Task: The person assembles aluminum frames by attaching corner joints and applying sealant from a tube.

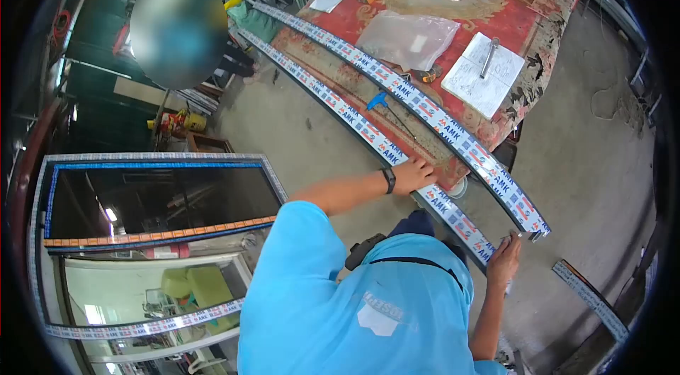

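Observation:
Two long aluminium profiles wrapped in AMK tape lie along the edge of a carpet-covered table. My left hand, with a watch on its wrist, is closed over the nearer profile about midway along it. My right hand grips that profile's near end. Its fingertips reach close to the end of the farther profile. My blue shirt fills the bottom of the view.
On the table lie a blue-handled key, a plastic bag and a white pad with a metal tool. A glazed window frame stands at the left. A short taped strip lies on the concrete floor. Another person is at the far left.

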`<state>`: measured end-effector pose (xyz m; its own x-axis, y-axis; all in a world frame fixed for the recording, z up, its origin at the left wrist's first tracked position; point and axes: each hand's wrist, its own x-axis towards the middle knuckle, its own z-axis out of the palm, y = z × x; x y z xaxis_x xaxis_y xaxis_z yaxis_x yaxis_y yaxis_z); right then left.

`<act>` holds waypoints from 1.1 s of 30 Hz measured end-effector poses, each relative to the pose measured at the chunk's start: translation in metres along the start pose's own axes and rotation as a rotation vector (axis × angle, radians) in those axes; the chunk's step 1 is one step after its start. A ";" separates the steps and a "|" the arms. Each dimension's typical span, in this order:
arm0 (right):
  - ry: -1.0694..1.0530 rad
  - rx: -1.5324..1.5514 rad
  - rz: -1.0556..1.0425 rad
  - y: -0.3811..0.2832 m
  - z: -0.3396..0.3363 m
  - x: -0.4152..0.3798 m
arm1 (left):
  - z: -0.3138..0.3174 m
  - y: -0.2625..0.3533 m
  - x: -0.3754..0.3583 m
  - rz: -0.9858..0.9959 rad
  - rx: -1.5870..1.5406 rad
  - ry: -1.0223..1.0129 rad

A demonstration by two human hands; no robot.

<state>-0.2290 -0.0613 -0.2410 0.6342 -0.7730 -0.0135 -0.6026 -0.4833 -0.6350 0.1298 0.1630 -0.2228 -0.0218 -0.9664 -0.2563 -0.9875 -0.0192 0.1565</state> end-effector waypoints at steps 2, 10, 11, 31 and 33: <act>-0.066 -0.028 -0.004 0.005 0.001 0.003 | -0.002 -0.015 0.013 0.048 -0.057 -0.153; -0.101 -0.017 -0.256 0.013 -0.037 -0.019 | -0.039 -0.052 0.042 0.053 -0.438 -0.464; -0.110 -0.023 -0.241 0.014 -0.040 -0.024 | -0.049 -0.056 0.050 0.048 -0.547 -0.553; 0.015 0.296 0.012 0.042 -0.033 0.018 | -0.024 0.074 0.075 0.120 -0.305 -0.071; 0.035 0.697 0.207 0.049 -0.055 0.015 | -0.050 0.067 0.069 0.166 -0.303 -0.028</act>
<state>-0.2757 -0.1191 -0.2303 0.5178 -0.8385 -0.1694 -0.2523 0.0395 -0.9668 0.0701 0.0821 -0.1827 -0.1864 -0.9554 -0.2292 -0.8788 0.0578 0.4736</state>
